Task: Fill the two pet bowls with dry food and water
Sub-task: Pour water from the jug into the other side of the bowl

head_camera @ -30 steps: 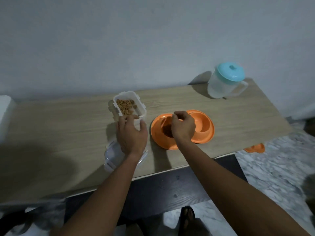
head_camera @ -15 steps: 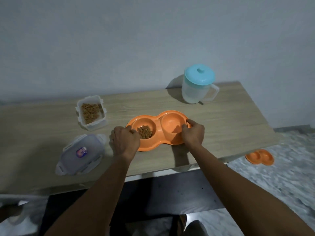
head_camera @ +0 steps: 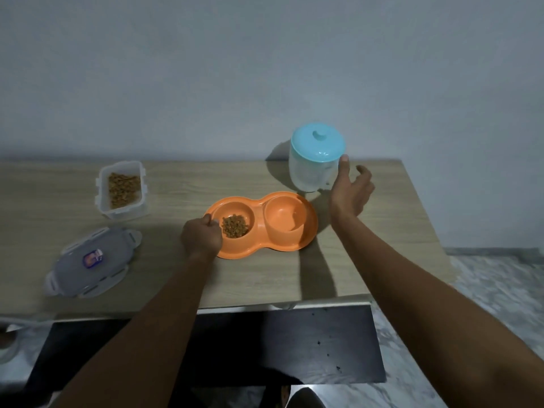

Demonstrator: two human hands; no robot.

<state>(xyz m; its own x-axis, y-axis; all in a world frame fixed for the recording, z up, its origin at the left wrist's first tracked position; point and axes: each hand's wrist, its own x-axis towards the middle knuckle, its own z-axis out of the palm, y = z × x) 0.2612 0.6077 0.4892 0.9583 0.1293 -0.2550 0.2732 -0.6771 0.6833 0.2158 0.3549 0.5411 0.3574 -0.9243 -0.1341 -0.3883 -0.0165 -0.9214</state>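
My left hand [head_camera: 201, 237] grips the rim of the orange double bowl [head_camera: 282, 245]; my right hand [head_camera: 350, 191], fingers spread, holds nothing beside the jug [head_camera: 309, 169].

Plastic ware on a matt wood-grain bench [head_camera: 368, 260]
Centre, the orange double pet bowl [head_camera: 259, 245] is smooth, faintly shiny plastic; upper right, the water jug [head_camera: 306, 175] is frosted translucent plastic under a glossy turquoise lid [head_camera: 318, 142]; left, the food container [head_camera: 123, 213] is clear plastic.
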